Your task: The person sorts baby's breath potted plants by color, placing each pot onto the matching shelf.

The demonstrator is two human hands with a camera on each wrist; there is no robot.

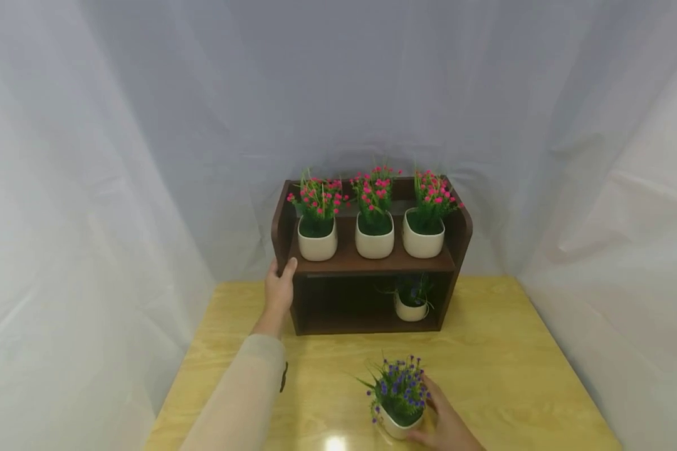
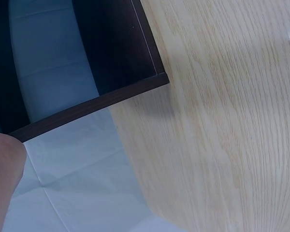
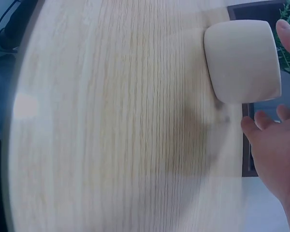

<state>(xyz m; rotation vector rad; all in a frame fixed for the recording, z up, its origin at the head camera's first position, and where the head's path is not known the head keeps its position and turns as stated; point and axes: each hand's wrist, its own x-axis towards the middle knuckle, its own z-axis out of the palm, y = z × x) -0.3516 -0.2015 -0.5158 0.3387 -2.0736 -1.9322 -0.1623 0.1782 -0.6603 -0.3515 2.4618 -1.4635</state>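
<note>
My left hand [image 1: 279, 288] grips the left side panel of a dark brown two-tier wooden shelf [image 1: 372, 270], thumb at its front edge; its other fingers are largely hidden. In the left wrist view, part of that hand [image 2: 5, 159] meets the shelf's edge [image 2: 94, 104]. Near the table's front, a white pot with purple flowers [image 1: 399, 391] stands upright. Beside it is my right hand [image 1: 442, 419], thumb and fingers spread about the pot. The right wrist view shows a gap between the fingers [image 3: 263, 120] and the white pot [image 3: 244, 60].
Three white pots with pink flowers, the left one [image 1: 318, 244], middle one [image 1: 375, 241] and right one [image 1: 423, 241], stand on the upper tier. A purple-flowered pot [image 1: 410, 308] sits lower right. Pale sheeting [image 1: 338, 81] surrounds the wooden table [image 1: 508, 363].
</note>
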